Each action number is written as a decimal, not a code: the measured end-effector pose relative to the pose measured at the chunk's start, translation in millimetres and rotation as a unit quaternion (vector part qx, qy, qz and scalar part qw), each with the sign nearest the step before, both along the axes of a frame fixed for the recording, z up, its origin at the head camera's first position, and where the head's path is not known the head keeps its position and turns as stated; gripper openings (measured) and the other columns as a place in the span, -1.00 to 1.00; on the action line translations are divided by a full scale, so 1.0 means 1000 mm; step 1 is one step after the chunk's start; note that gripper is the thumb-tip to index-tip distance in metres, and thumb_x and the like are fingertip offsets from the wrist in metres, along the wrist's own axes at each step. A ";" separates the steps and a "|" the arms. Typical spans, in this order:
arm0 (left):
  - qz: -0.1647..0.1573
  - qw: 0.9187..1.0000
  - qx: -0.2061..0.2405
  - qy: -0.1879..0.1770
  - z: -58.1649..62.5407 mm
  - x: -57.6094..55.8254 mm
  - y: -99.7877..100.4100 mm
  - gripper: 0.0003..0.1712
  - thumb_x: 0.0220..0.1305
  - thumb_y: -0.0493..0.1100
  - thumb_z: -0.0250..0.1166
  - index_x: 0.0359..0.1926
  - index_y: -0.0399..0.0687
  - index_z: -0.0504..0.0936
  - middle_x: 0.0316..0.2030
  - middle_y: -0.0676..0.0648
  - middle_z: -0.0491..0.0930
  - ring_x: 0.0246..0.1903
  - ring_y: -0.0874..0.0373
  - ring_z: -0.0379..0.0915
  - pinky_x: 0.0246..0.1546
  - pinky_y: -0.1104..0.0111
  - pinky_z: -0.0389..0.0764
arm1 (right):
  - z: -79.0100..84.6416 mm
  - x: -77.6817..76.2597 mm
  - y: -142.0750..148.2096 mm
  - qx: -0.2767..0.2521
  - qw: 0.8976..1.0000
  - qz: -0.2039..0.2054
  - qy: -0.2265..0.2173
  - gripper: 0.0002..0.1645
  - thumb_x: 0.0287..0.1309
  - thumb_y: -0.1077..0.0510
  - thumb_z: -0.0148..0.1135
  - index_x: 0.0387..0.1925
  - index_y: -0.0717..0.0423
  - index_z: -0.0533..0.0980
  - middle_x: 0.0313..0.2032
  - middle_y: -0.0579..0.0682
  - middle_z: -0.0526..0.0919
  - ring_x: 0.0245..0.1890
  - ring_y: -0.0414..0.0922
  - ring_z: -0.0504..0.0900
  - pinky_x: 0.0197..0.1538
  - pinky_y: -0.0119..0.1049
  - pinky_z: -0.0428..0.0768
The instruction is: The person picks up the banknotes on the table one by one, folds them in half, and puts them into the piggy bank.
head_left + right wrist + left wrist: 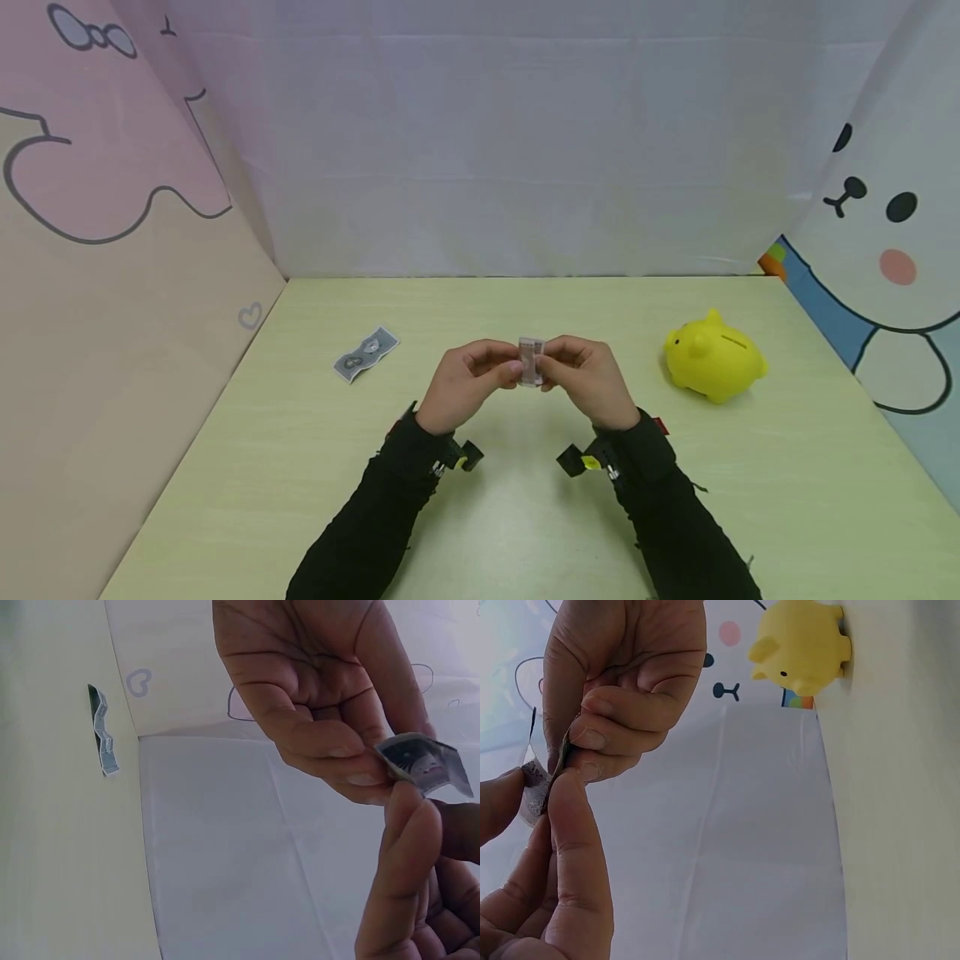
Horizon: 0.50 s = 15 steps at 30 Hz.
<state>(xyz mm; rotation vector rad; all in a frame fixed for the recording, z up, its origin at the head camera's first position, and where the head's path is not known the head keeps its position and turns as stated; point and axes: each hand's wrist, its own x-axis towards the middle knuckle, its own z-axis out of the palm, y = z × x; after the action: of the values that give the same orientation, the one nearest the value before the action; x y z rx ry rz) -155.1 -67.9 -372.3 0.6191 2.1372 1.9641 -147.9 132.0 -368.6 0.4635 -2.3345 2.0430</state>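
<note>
So the left hand (474,375) and right hand (587,375) are both pinching one small banknote (531,358) between thumbs and fingers, held up off the table (495,533) between the second banknote (366,354) and the yellow piggy bank (716,358). Looks like the folding step to me, since the note's bent in the wrist views. Can't tell how many folds tbh. I'd say the next move calls for a firm thumb press along the crease so it doesn't spring open

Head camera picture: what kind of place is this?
Perhaps an indoor play corner: a yellow piggy bank sits on a pale table, with cartoon-printed sheets on both sides.
</note>
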 end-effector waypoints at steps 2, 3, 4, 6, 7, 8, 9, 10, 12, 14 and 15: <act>0.001 1.000 -0.001 0.000 0.001 0.001 0.000 -0.72 0.36 -0.26 0.24 0.05 -0.27 0.61 -0.01 -0.27 0.63 -0.16 0.16 0.67 -0.07 0.30 0.70 | 0.000 0.000 -0.001 0.003 1.000 -0.002 -0.001 -0.81 0.29 0.32 0.20 -0.17 0.42 0.60 -0.33 -0.03 0.69 -0.46 -0.22 0.64 -0.33 -0.38 0.69; 0.002 1.000 -0.001 -0.001 0.001 0.001 0.000 -0.72 0.36 -0.26 0.24 0.04 -0.28 0.61 -0.02 -0.28 0.62 -0.17 0.18 0.66 -0.08 0.31 0.70 | -0.001 0.000 -0.001 0.003 1.000 -0.003 -0.002 -0.82 0.29 0.32 0.20 -0.18 0.42 0.60 -0.33 -0.02 0.69 -0.46 -0.21 0.63 -0.33 -0.38 0.69; 0.004 1.000 -0.002 0.000 0.001 0.001 0.001 -0.72 0.36 -0.27 0.24 0.04 -0.29 0.61 -0.02 -0.28 0.62 -0.18 0.20 0.66 -0.08 0.31 0.70 | -0.001 0.000 -0.001 0.005 1.000 -0.004 -0.004 -0.82 0.29 0.32 0.20 -0.18 0.41 0.60 -0.33 -0.01 0.68 -0.46 -0.21 0.63 -0.33 -0.38 0.69; 0.006 1.000 -0.002 -0.001 0.001 0.001 0.001 -0.73 0.36 -0.28 0.24 0.03 -0.30 0.60 -0.03 -0.29 0.62 -0.21 0.24 0.65 -0.09 0.32 0.70 | -0.001 0.000 -0.002 0.004 1.000 -0.006 -0.009 -0.83 0.28 0.32 0.20 -0.19 0.41 0.59 -0.34 -0.02 0.68 -0.46 -0.20 0.63 -0.33 -0.37 0.69; 0.008 1.000 -0.003 -0.002 0.002 0.002 0.001 -0.73 0.36 -0.28 0.24 0.03 -0.31 0.60 -0.04 -0.30 0.62 -0.22 0.25 0.64 -0.09 0.32 0.70 | -0.001 0.000 -0.002 0.003 1.000 -0.006 -0.012 -0.83 0.28 0.32 0.20 -0.19 0.40 0.59 -0.34 -0.03 0.68 -0.46 -0.20 0.62 -0.33 -0.37 0.69; 0.010 1.000 -0.003 -0.002 0.002 0.002 0.001 -0.74 0.36 -0.28 0.24 0.02 -0.31 0.60 -0.04 -0.30 0.62 -0.23 0.27 0.64 -0.10 0.33 0.70 | -0.001 0.000 -0.002 0.003 1.000 -0.006 -0.013 -0.83 0.28 0.32 0.20 -0.20 0.40 0.59 -0.34 -0.05 0.67 -0.46 -0.19 0.62 -0.33 -0.37 0.68; 0.011 1.000 -0.004 -0.001 0.002 0.002 0.002 -0.74 0.36 -0.28 0.24 0.01 -0.31 0.60 -0.05 -0.30 0.62 -0.25 0.28 0.63 -0.11 0.33 0.70 | -0.001 0.000 -0.003 0.002 1.000 -0.006 -0.015 -0.83 0.27 0.32 0.20 -0.20 0.40 0.59 -0.34 -0.05 0.68 -0.46 -0.19 0.62 -0.33 -0.37 0.68; 0.013 1.000 -0.005 -0.001 0.002 0.002 0.002 -0.74 0.35 -0.29 0.24 0.01 -0.31 0.60 -0.06 -0.30 0.62 -0.25 0.28 0.63 -0.12 0.34 0.70 | -0.001 0.000 -0.003 0.001 1.000 -0.006 -0.016 -0.84 0.27 0.32 0.20 -0.20 0.40 0.59 -0.34 -0.06 0.68 -0.46 -0.19 0.62 -0.33 -0.37 0.68; 0.015 1.000 -0.005 0.000 0.002 0.002 0.003 -0.75 0.35 -0.29 0.24 -0.01 -0.32 0.61 -0.07 -0.30 0.62 -0.27 0.29 0.62 -0.13 0.35 0.69 | -0.001 0.000 -0.003 0.000 1.000 -0.005 -0.017 -0.84 0.27 0.32 0.20 -0.20 0.41 0.59 -0.33 -0.06 0.68 -0.46 -0.20 0.63 -0.33 -0.37 0.68; 0.017 1.000 -0.005 0.003 0.002 0.002 0.003 -0.76 0.35 -0.29 0.25 -0.01 -0.32 0.60 -0.08 -0.30 0.62 -0.28 0.28 0.62 -0.15 0.36 0.69 | -0.001 0.000 -0.003 0.000 1.000 -0.003 -0.017 -0.83 0.27 0.32 0.21 -0.20 0.41 0.59 -0.33 -0.06 0.68 -0.46 -0.20 0.63 -0.33 -0.38 0.68; 0.019 1.000 -0.006 0.004 0.002 0.002 0.003 -0.76 0.34 -0.29 0.25 -0.02 -0.32 0.61 -0.09 -0.30 0.62 -0.29 0.28 0.62 -0.16 0.37 0.69 | -0.001 0.000 -0.003 0.000 1.000 -0.002 -0.017 -0.83 0.27 0.32 0.21 -0.20 0.41 0.59 -0.34 -0.06 0.68 -0.47 -0.20 0.63 -0.33 -0.38 0.68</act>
<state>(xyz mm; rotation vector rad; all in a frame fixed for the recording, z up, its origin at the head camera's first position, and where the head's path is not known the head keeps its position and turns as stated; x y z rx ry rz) -152.9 -64.9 -370.1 0.5891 2.1783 1.9707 -148.0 128.8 -370.0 0.4256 -2.3522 2.0653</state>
